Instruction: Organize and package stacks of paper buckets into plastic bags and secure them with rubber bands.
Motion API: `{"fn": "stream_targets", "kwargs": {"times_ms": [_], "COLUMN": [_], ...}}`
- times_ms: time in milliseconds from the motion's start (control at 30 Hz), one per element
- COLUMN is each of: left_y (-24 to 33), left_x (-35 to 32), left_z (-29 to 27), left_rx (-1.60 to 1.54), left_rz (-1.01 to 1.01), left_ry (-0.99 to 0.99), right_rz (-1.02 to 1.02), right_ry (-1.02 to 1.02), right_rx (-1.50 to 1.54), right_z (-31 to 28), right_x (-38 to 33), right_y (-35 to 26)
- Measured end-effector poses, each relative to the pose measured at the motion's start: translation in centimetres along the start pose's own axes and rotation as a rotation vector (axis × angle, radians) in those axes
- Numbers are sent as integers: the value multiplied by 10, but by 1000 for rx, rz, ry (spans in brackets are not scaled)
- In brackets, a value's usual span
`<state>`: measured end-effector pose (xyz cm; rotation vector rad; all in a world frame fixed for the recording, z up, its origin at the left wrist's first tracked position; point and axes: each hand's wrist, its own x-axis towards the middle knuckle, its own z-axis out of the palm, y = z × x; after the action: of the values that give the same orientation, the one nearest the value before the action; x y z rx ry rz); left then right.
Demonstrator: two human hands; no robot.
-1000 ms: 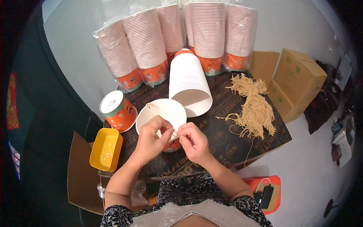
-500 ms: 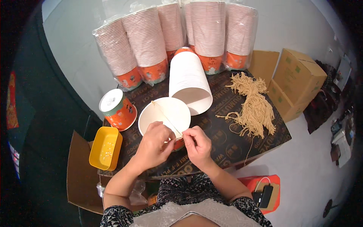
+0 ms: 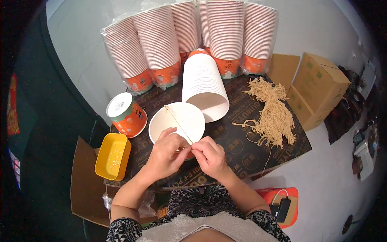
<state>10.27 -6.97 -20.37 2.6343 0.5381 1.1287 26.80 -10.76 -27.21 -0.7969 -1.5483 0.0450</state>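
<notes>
A paper bucket, white inside, stands mouth up in front of me. A thin tan string runs across its mouth from the far rim to my fingers at the near rim. My left hand pinches at the near rim, thumb and index finger together. Touching it, my right hand pinches the string's near end with curled fingers. The fingertips hide the end of the string. Right of the bucket lies a bundle of tan strings. A nested stack of white buckets lies on its side behind.
An orange bucket stands upside down at the left, beside a yellow tray holding small pale bits. Wrapped bucket stacks line the back of the dark table. Cardboard boxes stand at the right.
My right hand has moved slightly left, bringing its fingertips against my left hand's. The view has shifted a little.
</notes>
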Motion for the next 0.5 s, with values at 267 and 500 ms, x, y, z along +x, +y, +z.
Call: {"fn": "stream_targets", "kwargs": {"times_ms": [267, 500], "left_y": [-3, -7], "left_x": [3, -2], "left_z": [4, 10], "left_rx": [5, 3], "left_rz": [3, -67], "left_ry": [50, 93], "right_rz": [44, 424], "right_ry": [-6, 77], "right_rx": [37, 425], "right_z": [1, 12], "right_x": [-2, -19], "right_y": [-4, -13]}}
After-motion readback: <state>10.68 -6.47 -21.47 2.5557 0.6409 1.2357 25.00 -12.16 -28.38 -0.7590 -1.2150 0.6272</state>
